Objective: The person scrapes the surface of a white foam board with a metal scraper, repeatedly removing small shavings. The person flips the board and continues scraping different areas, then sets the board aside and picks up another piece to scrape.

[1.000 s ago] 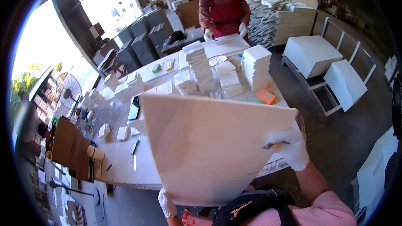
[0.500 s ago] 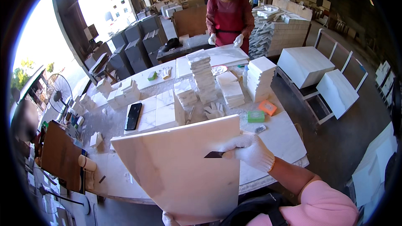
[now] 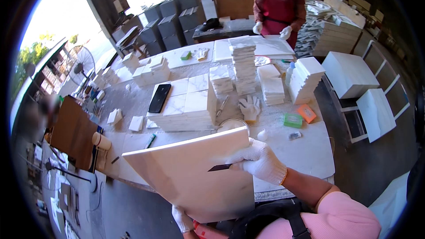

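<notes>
A large pale marble slab (image 3: 190,172) with faint grey-brown patches stands tilted in front of me, near the table's front edge. My left hand (image 3: 181,218), in a white glove, is closed around its lower left edge; part of the fingers is hidden. At the slab's right side, my white-gloved right hand (image 3: 262,163) is closed on a small dark flat piece (image 3: 218,167) with a pointed corner. That piece lies against or very close to the slab's face; its exact kind cannot be made out.
On the dusty table (image 3: 301,150) stand stacked marble tiles (image 3: 243,64), a tile block with a phone (image 3: 160,98), a loose glove (image 3: 249,107), a green box (image 3: 292,120) and an orange box (image 3: 307,113). A gloved co-worker (image 3: 280,11) stands across; a fan (image 3: 79,67) is left.
The view has shifted, so the table's things sit farther right. The slab's top edge appears lower, baring a round dish behind it. More of my left hand shows. The dark piece has tilted slightly.
</notes>
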Tool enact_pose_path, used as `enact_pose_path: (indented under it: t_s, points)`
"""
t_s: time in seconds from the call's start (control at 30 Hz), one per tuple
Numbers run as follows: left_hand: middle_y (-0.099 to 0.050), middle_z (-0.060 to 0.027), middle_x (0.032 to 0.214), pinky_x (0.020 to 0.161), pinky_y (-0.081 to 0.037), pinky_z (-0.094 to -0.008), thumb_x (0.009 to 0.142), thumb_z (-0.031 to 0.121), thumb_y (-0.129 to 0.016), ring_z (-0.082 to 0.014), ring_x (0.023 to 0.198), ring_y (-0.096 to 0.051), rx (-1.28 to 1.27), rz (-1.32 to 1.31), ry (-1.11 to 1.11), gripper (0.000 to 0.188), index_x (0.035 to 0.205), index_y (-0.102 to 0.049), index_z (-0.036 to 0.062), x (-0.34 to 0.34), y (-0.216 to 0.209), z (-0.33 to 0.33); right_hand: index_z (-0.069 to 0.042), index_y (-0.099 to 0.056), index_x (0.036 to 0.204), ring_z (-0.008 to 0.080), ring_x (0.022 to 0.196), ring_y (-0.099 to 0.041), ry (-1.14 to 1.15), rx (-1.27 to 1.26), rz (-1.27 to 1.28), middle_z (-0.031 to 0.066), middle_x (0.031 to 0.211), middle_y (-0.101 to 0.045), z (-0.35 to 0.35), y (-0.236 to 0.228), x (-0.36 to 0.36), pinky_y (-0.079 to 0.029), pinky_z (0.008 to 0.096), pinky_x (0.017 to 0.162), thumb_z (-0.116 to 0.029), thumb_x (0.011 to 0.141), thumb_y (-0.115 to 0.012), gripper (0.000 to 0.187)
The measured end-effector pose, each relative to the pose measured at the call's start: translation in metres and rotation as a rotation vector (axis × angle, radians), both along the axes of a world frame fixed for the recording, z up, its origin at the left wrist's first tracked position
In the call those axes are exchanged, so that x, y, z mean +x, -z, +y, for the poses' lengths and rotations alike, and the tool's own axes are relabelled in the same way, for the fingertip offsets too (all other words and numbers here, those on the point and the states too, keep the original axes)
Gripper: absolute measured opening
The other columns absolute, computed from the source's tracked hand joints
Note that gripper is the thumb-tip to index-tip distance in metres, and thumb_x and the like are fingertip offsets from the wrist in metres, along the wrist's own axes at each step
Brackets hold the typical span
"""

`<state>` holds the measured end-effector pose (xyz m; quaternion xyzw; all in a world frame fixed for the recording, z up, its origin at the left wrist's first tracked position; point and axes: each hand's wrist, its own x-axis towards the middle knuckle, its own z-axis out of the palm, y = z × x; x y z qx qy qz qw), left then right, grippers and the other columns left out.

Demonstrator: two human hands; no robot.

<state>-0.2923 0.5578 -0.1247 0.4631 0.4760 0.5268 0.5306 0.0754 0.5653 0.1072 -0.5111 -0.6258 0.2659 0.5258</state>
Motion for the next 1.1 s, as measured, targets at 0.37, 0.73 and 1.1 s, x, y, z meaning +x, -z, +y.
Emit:
enact_pose_path:
  t_s: [0.37,0.73,1.1]
  points:
    - [-0.059,0.0008,0.094,0.075,-0.041,-0.0279,0.098,0.055,-0.055,-0.0102,0.086,-0.051,-0.078,0.096,-0.06,0.053,0.107,-0.062,0.0025,0.031,-0.025,0.043,-0.008,-0.077,0.094,0.0267,0.084,-0.068,-0.009,-0.003,-0.079,0.0126,0.094,-0.069,0.007,0.022,0.002,-0.055,0.0349,0.074,0.005,0.072,-0.076,0.025]
    - [-0.057,-0.0095,0.121,0.093,-0.043,-0.032,0.093,0.029,-0.062,-0.0179,0.109,-0.051,-0.059,0.224,-0.057,0.053,0.135,-0.05,-0.0021,0.042,-0.049,0.08,-0.016,-0.077,0.092,0.0306,0.082,-0.066,0.047,0.054,-0.207,0.0115,0.091,-0.067,0.016,0.023,0.0,-0.054,0.0376,0.071,-0.011,0.068,-0.081,0.025]
    - [-0.053,-0.0175,0.141,0.119,-0.022,-0.0515,0.081,0.07,-0.062,-0.0415,0.141,-0.037,0.863,1.151,-0.056,0.083,0.136,-0.054,0.0082,0.122,-0.191,0.147,-0.014,-0.074,0.094,0.0278,0.089,-0.066,-0.106,0.015,-0.098,0.0113,0.098,-0.067,0.033,0.027,-0.013,-0.053,0.0337,0.078,-0.002,0.076,-0.073,0.022]
